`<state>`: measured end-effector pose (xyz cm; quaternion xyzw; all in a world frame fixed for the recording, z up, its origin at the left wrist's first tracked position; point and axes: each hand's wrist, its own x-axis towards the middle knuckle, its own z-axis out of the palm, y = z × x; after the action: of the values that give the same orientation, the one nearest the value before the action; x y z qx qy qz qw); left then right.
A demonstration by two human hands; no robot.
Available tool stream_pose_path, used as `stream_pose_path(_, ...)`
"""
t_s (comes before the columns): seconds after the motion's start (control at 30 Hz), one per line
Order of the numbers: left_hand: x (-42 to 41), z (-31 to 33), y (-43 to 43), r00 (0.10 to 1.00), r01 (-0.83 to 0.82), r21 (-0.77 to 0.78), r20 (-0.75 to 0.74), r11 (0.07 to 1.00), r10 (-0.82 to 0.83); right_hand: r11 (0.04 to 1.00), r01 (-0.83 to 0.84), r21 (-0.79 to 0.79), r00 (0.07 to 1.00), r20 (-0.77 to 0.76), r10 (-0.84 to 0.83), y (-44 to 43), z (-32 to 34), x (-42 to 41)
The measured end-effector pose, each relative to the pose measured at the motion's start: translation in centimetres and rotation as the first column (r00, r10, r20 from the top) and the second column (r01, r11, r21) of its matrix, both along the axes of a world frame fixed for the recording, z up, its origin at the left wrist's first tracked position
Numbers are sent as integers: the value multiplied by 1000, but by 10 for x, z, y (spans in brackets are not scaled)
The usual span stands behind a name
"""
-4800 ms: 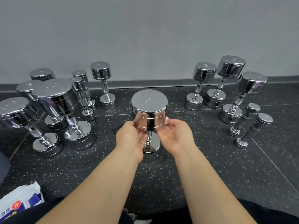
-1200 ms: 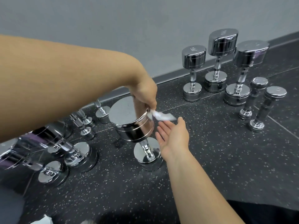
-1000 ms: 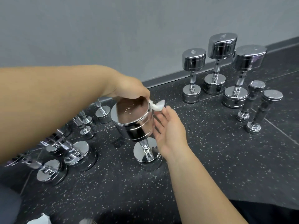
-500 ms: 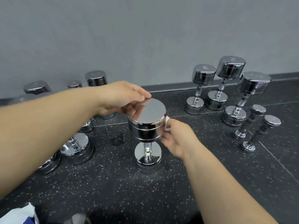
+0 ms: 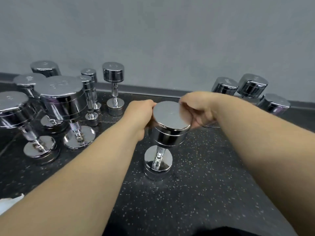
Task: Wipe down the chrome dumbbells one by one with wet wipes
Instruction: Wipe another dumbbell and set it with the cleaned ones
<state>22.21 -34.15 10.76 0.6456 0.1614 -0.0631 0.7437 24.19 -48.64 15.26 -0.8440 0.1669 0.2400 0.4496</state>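
Bare left forearm and bare right forearm, above a strip of dark clothing.
Both arms are uncovered from the picture's lower edge up to the left hand and right hand. A plain black fabric garment shows as a narrow, unspeckled band at the bottom edge between them. Its cut cannot be told.

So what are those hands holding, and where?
The left hand and right hand both grip the middle dumbbell by its top head, one on each side of the rim.
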Motion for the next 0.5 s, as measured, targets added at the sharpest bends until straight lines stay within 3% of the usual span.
stream_pose_path(0.1, -5, -6, 1, 997, -25, -72, -71, 997, 20, 960, -149, -235, 968, 161, 190, 35, 8, 13)
stream_pose_path(0.17, -1, -8, 11, 992, -56, -214, -123, 975, 30, 858, -231, -459, 922, 177, 344, 50, 9, 10)
stream_pose_path(0.2, 1, -10, 14, 988, -78, -271, -150, 959, 38, 835, -230, -500, 915, 182, 361, 45, 6, 10)
stream_pose_path(0.3, 5, -14, 17, 980, -106, -328, -192, 939, 44, 905, -165, -391, 973, 88, 215, 25, 1, 4)
stream_pose_path(0.37, 2, -14, 12, 983, -74, -312, -182, 947, 17, 921, -146, -362, 974, 112, 198, 24, 3, 6)
stream_pose_path(0.43, -1, -13, 11, 983, -60, -313, -184, 948, 1, 863, -207, -461, 904, 246, 349, 38, 8, 7)
stream_pose_path(0.5, -2, -16, 18, 982, -62, -352, -189, 934, -6, 795, -292, -533, 779, 350, 521, 52, 8, -4)
